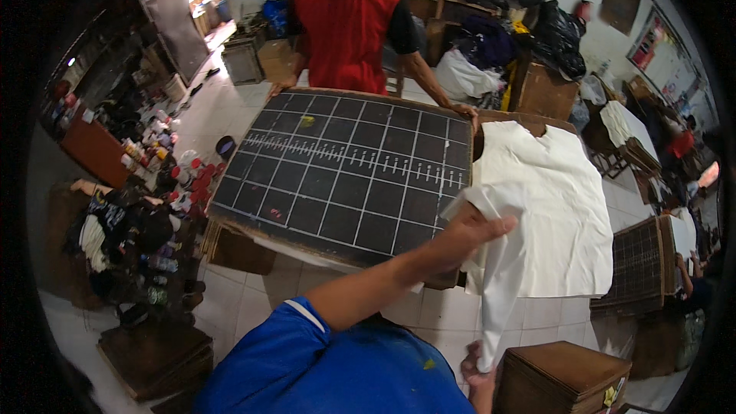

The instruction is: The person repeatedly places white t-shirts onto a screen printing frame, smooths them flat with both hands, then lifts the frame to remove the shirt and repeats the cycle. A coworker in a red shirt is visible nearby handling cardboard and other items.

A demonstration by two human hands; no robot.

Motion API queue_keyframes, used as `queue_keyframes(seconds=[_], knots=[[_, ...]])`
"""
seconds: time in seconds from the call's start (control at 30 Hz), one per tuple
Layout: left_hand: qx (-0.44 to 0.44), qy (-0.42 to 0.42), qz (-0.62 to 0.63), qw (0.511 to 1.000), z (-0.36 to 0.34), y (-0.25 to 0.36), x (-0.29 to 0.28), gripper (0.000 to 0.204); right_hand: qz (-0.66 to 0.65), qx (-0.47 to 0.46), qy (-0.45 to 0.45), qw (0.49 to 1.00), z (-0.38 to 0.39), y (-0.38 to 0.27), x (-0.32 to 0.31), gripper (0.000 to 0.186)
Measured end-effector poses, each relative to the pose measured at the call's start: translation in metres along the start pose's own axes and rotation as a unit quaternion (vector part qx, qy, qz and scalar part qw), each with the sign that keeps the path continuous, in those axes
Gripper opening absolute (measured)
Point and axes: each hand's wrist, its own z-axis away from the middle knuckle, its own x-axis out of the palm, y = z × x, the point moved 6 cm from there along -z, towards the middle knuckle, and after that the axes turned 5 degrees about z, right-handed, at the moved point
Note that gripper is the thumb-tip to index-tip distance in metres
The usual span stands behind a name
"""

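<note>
My left hand (469, 231) reaches across to the right, its thumb and fingers closed on a white fabric piece (504, 280) that hangs down in a narrow fold. Low down by my body, my right hand (477, 364) grips the bottom end of that same piece; some of its fingers are hidden. Behind and to the right, cream-white shirt panels (567, 215) with a cut neckline lie flat on a brown board. Left of them is a black board (349, 207) marked with a white grid and a scale, tilted, its right edge near my left hand.
Opposite me, a person in a red shirt (345, 34) has both hands on the black board's far edge. Stacked brown boards (566, 372) stand at lower right, more (157, 353) at lower left. Bottles and pots (192, 180) crowd the left floor. Bags (556, 38) are piled behind.
</note>
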Motion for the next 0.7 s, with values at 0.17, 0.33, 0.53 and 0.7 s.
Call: queue_keyframes(seconds=[0.17,0.33,0.53,0.7], knots=[[0.147,0.091,-0.123,0.977,0.043,0.099,-0.018,0.032,0.194,-0.315,-0.028,0.929,-0.016,-0.125,0.113,0.040],[0.248,0.115,-0.206,0.940,0.093,0.191,-0.017,0.028,0.268,-0.534,0.060,0.800,0.003,-0.182,0.281,0.051],[0.176,0.270,-0.361,0.875,0.126,0.285,-0.113,0.028,0.524,-0.485,-0.014,0.700,-0.080,-0.164,0.393,0.039],[0.000,0.382,-0.368,0.848,0.125,0.338,-0.221,0.035,0.442,-0.319,-0.053,0.837,-0.225,-0.106,0.445,0.031]])
